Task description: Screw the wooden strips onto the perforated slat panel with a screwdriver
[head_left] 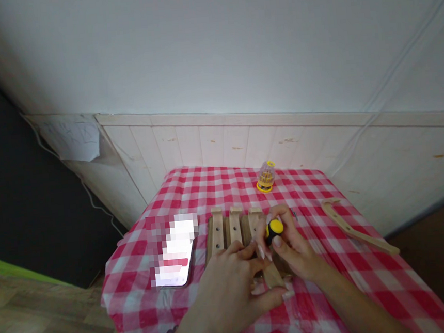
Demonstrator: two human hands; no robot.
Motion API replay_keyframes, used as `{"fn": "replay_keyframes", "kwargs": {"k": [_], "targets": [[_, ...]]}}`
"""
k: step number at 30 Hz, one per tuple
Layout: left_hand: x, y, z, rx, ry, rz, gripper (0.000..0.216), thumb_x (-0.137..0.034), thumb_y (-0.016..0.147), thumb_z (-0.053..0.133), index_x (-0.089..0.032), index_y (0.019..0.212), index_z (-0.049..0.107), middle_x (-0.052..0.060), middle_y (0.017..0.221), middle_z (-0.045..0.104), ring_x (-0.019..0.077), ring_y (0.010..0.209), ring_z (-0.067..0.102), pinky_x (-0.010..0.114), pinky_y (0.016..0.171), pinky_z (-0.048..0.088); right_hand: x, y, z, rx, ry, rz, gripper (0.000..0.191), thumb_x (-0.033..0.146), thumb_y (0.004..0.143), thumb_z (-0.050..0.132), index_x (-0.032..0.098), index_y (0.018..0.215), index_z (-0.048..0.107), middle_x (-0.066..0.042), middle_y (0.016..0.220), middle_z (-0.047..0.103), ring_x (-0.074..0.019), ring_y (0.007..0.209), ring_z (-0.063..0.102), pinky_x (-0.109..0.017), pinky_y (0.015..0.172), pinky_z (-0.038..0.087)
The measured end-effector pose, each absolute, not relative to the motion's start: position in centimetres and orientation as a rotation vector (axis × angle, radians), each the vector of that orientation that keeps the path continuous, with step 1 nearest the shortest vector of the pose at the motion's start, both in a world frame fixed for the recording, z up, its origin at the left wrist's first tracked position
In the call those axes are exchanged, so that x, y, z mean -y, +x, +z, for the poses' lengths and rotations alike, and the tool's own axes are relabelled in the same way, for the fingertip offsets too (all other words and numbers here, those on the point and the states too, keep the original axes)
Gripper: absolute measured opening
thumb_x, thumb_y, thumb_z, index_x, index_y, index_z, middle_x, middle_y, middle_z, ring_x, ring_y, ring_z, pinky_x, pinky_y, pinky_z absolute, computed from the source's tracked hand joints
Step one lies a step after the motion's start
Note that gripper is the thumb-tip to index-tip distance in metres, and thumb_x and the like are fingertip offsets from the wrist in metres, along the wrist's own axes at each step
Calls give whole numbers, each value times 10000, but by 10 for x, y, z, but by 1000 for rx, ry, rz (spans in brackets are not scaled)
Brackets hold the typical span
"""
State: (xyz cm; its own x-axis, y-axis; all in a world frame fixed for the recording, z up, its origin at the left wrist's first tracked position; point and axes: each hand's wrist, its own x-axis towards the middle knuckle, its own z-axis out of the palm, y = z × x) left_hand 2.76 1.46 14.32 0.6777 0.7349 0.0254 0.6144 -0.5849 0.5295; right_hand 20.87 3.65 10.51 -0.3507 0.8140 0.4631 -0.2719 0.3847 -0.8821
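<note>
In the head view a row of pale wooden hooks (235,228) with dark screws lies over a wooden board (210,242). My right hand (295,248) is closed around a screwdriver (276,227), whose yellow handle end points up at me. Its tip is hidden behind my fingers. Lower down, my left hand (232,279) grips the rightmost wooden hook (272,276), thumb at its near end and fingers across it. Part of the board is covered by both hands.
A phone (175,251) with a lit screen lies on the left. A clear, yellow-capped bit holder (266,176) stands towards the wall. One loose wooden hook (354,230) rests near the right edge of the checked tablecloth (208,183).
</note>
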Motion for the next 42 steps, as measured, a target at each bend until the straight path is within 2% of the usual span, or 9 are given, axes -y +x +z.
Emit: {"fn": "replay_keyframes", "kwargs": {"k": [3,8,12,16,21,26,30,35,42], "targets": [[-15,27,143,-1035,2406,341,302,-522,967,776,-273,1132,821,52,1134,831,349,1135,734,524,974,600,-38,207,100,1517,-536,1203,331,617,1035,584,310,1133,507,38,764,547,-165,627,458,-315,629,436],[-16,27,141,-1035,2410,358,403,-562,962,768,-300,1268,791,69,1255,813,368,1196,718,558,1009,589,-43,206,94,1404,-576,1306,574,733,1066,266,276,1126,607,8,721,514,-206,626,465,-369,642,467],[-16,27,140,-1036,2404,358,405,-559,965,764,-306,1281,787,69,1226,819,362,1174,726,536,975,609,-44,210,91,1472,-613,1219,437,658,1075,419,277,1128,626,4,759,549,-207,674,502,-367,687,465],[-16,27,141,-1039,2408,368,416,-566,963,764,-312,1292,780,54,1189,821,353,1146,734,530,964,611,-42,213,93,1497,-588,1176,418,652,1072,455,280,1146,630,-5,803,596,-211,730,553,-385,752,480],[-15,28,143,-1052,2409,335,366,-556,962,769,-307,1228,803,54,1117,827,344,1129,737,499,953,609,-40,212,102,1521,-514,1163,268,565,1075,540,312,1156,577,-13,915,656,-203,793,611,-381,784,509],[-16,28,144,-1044,2405,350,315,-534,963,777,-294,1164,818,48,1070,831,330,1101,738,474,939,606,-39,209,105,1501,-463,1251,200,527,1082,555,341,1151,527,28,837,629,-171,678,546,-326,688,479],[-17,28,143,-1029,2397,346,314,-535,965,773,-291,1156,822,43,1123,831,337,1116,728,495,949,605,-41,208,105,1438,-452,1309,274,584,1051,585,323,1135,587,41,763,573,-155,625,452,-293,620,402],[-18,28,139,-1038,2401,340,359,-551,956,774,-299,1208,817,61,1214,816,378,1177,710,546,969,603,-42,206,105,1328,-496,1406,538,703,1067,398,253,1024,689,11,695,553,-175,631,467,-324,641,425],[-16,30,136,-1045,2396,357,348,-508,935,804,-285,1201,824,86,1226,817,410,1196,716,587,972,608,-44,210,95,1391,-495,1321,434,610,1083,483,246,1056,717,7,695,585,-187,679,537,-337,692,450]]}}
